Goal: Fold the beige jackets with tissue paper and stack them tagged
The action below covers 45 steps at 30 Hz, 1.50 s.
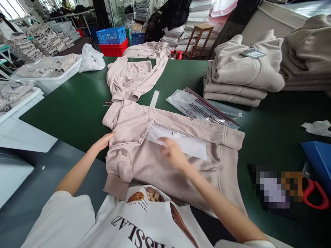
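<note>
A beige-pink sweatshirt lies on the green table in front of me, one sleeve folded lengthwise across it. A white paper sheet rests on the garment, partly under that sleeve, with a small printed label near its upper edge. My left hand touches the garment's left edge with fingers stretched out; its underside is hidden. Over the left part of the sheet is my right hand, slightly blurred, index finger extended and nothing visible in it. Whether it touches the paper I cannot tell.
Beyond the sweatshirt lies another pink garment. Printed clear plastic bags are beside folded sweatshirts at the back right. Red-handled scissors and a blue object sit at right. White bins stand left.
</note>
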Tool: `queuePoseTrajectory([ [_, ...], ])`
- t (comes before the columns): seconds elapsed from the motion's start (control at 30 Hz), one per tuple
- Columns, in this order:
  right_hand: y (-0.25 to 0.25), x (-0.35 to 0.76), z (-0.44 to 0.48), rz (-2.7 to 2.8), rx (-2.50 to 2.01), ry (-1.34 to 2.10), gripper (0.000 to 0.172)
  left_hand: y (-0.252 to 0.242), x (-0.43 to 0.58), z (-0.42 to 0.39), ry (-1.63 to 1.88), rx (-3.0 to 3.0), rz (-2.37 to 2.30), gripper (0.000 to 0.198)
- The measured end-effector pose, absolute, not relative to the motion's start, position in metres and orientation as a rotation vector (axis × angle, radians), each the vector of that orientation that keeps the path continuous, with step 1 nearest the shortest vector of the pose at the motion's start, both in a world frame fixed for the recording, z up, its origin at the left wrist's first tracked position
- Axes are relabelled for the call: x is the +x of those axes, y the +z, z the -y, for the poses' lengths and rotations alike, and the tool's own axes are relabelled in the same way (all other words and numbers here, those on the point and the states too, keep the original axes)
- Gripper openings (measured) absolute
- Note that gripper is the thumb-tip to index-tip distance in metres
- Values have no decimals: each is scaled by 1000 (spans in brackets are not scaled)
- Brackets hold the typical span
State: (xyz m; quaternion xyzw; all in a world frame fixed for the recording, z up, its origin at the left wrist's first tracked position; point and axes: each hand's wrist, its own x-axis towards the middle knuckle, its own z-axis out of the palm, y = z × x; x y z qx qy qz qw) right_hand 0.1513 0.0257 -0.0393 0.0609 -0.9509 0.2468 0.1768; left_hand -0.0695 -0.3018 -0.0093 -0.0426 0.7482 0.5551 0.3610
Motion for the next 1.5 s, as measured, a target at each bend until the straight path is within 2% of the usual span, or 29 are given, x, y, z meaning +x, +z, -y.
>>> queuePoseTrajectory([
  [0.07,-26,149,50,2690,800,672,46,-11,-57,317,1319,-167,-1836,49],
  [0.13,-16,136,108,2633,1040,649,51,-12,-46,330,1265,-197,-1825,43],
  [0.27,3,85,151,2847,806,739,59,-15,-27,340,1443,-219,-1856,39],
  [0.4,13,74,119,2900,905,893,26,-18,-17,341,1644,-187,-1849,39],
  [0.5,-1,108,79,2759,1003,974,22,-20,-14,346,1779,-193,-1782,37],
  [0.6,-25,149,56,2819,822,750,18,-20,-7,349,1629,-183,-1744,41],
  [0.7,-41,175,67,2794,660,417,31,-15,6,345,1368,-108,-1732,48],
  [0.8,-37,182,105,2572,860,226,48,-8,21,335,1292,-71,-1761,52],
  [0.87,-28,177,133,2458,1057,138,53,-6,26,327,1335,-42,-1783,54],
  [1.03,-10,152,183,2698,1363,-201,46,-7,26,317,1533,30,-1809,62],
  [1.13,-10,143,198,2803,1466,-410,36,-7,23,314,1565,-3,-1825,58],
  [1.23,-11,137,210,2803,1407,-371,33,-7,20,314,1572,-22,-1815,56],
  [1.37,-5,119,224,3112,1400,-230,53,-8,19,316,1562,-45,-1753,54],
  [1.43,2,111,223,3148,1452,-197,46,-10,18,319,1561,-69,-1777,49],
  [1.5,12,109,211,3073,1467,-97,30,-12,17,321,1557,-98,-1788,48],
])
